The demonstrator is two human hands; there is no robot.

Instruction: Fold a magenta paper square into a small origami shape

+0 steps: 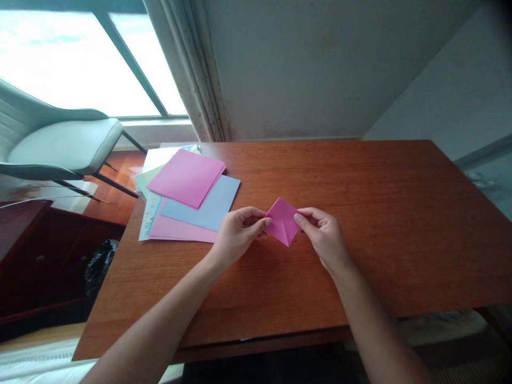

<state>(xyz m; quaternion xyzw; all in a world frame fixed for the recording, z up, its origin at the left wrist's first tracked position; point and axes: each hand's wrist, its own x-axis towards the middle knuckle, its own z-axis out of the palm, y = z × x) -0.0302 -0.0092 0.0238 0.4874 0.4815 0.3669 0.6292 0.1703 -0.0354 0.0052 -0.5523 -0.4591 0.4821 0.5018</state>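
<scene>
A small piece of folded pink paper (pixel 282 224), diamond-shaped with a crease running toward its lower corner, is held up over the table between both hands. My left hand (pixel 244 229) pinches its left corner between thumb and fingers. On the opposite corner, my right hand (pixel 320 229) has its thumb on the front face and its fingers behind. The back of the folded paper is hidden from view.
Left of my hands lies a stack with pink sheets (pixel 188 176) on top and a blue-grey sheet (pixel 208 202) below. The brown wooden table (pixel 380 213) extends right. A pale chair (pixel 64 141) stands by the window, and a black plastic bag (pixel 102 264) hangs beyond the left edge.
</scene>
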